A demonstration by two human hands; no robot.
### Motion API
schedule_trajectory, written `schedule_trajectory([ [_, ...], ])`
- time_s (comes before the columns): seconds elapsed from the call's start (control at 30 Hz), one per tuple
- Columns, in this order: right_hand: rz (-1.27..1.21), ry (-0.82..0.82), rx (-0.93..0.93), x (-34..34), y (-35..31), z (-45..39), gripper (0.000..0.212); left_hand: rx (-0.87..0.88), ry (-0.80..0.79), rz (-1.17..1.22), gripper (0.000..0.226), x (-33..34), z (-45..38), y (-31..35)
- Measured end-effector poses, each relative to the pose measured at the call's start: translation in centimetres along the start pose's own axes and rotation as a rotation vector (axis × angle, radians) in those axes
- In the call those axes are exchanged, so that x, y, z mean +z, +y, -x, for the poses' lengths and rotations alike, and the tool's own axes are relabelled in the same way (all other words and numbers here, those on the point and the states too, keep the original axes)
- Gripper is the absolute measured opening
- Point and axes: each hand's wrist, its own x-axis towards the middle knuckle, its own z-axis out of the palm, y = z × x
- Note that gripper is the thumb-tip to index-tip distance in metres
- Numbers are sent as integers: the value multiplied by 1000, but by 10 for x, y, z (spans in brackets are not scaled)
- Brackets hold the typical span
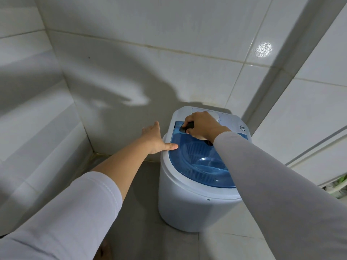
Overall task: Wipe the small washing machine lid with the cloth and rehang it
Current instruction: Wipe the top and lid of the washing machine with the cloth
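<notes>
The right hand grip clamps the dark cloth on the blue lid; the left hand, fingers spread, steadies the rim beside it. Hard pressing could flex the lid.

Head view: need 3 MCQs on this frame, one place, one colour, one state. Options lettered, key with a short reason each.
1. Where is the dark cloth?
A. on the floor
B. in the right hand, at the lid's far left corner
C. hanging on the wall

2. What colour is the lid?
A. translucent blue
B. red
C. opaque black

3. How is the left hand?
A. clenched on the cloth
B. open, thumb on the lid's left edge
C. out of view

Key: B, fingers are closed around it there; A, drum ribs show through blue; B, fingers are spread and hold nothing.
</notes>
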Motion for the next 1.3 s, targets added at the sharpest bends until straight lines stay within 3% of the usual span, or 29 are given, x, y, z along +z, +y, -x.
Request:
schedule_trajectory([
  [1.3,-37,49,157,-16,62,44,26,-45,69,-96,120,4,-3,-1],
])
